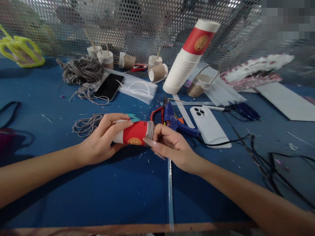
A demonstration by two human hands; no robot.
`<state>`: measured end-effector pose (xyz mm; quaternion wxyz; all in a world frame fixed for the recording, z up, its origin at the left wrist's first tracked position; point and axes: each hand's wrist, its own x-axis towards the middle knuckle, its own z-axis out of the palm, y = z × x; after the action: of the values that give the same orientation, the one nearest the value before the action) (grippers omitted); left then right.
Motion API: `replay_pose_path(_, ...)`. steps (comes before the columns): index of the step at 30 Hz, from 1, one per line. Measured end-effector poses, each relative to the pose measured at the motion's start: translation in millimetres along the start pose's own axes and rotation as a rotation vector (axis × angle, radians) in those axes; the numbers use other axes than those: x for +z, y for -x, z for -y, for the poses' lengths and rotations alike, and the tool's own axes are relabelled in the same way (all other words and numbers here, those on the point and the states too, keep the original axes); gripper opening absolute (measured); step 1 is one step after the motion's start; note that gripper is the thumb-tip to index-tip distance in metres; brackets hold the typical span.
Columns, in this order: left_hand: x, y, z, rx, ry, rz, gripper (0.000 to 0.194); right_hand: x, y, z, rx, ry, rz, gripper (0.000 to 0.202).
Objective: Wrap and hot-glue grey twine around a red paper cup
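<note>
A red and white paper cup with a gold emblem lies on its side above the blue table. My left hand is closed around its white end, thumb below and fingers over the top. Grey cord is wound in a band around the cup's other end. There, my right hand pinches at the cord with thumb and bent fingers; the exact grip point is partly hidden. A loose coil of grey cord rests beside my left wrist. Just beyond my right hand is a blue hot glue gun.
A tall stack of paper cups leans at the back. Several cord-wrapped cups, a grey cord bundle, a black phone and a white phone lie around. Red-handled scissors sit by the glue gun; black cables run right.
</note>
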<state>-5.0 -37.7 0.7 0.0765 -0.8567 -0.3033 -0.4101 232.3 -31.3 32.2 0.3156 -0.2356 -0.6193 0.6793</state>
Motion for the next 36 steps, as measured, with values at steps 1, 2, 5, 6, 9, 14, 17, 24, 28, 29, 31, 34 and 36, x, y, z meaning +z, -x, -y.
replay_pose_path(1,0.1,-0.1,0.0,-0.001,0.005,0.000,0.052,-0.4,0.4,-0.3,0.011,0.000,-0.003,0.019)
replay_pose_path(2,0.2,-0.2,0.1,-0.002,0.008,0.002,0.052,-0.6,0.8,-0.2,0.021,0.001,-0.006,0.019)
replay_pose_path(5,0.6,0.1,0.9,0.013,0.011,0.004,0.054,0.5,1.6,1.5,0.032,0.008,-0.009,0.021)
replay_pose_path(6,0.7,0.2,1.1,0.018,0.015,0.001,0.054,1.3,1.8,2.3,0.031,0.012,-0.007,0.021)
replay_pose_path(9,0.8,0.6,1.1,0.015,0.028,0.002,0.055,3.7,2.8,3.7,0.028,0.025,-0.018,0.020)
replay_pose_path(14,1.3,1.8,0.9,0.023,0.019,-0.010,0.057,3.8,2.6,2.1,0.016,0.025,-0.021,0.022)
replay_pose_path(17,1.5,3.2,1.3,0.016,0.007,-0.010,0.060,3.1,2.3,2.2,0.028,0.027,-0.031,0.022)
replay_pose_path(24,1.8,2.0,1.6,0.045,0.042,-0.025,0.058,3.5,4.9,5.0,0.023,0.047,0.004,0.019)
replay_pose_path(28,2.2,1.6,2.0,0.060,0.045,-0.033,0.055,3.7,5.0,4.0,0.006,0.049,0.009,0.020)
replay_pose_path(29,2.2,1.8,2.1,0.063,0.040,-0.029,0.056,3.8,4.8,3.9,0.011,0.050,0.005,0.020)
replay_pose_path(31,1.9,2.3,2.0,0.053,0.031,-0.023,0.056,4.3,4.3,3.9,0.032,0.051,-0.003,0.019)
replay_pose_path(34,1.3,2.9,1.3,0.028,0.017,-0.022,0.057,4.8,4.1,4.3,0.052,0.041,-0.013,0.019)
replay_pose_path(36,1.2,3.1,1.0,0.027,0.012,-0.019,0.057,4.4,4.3,4.3,0.057,0.036,-0.022,0.018)
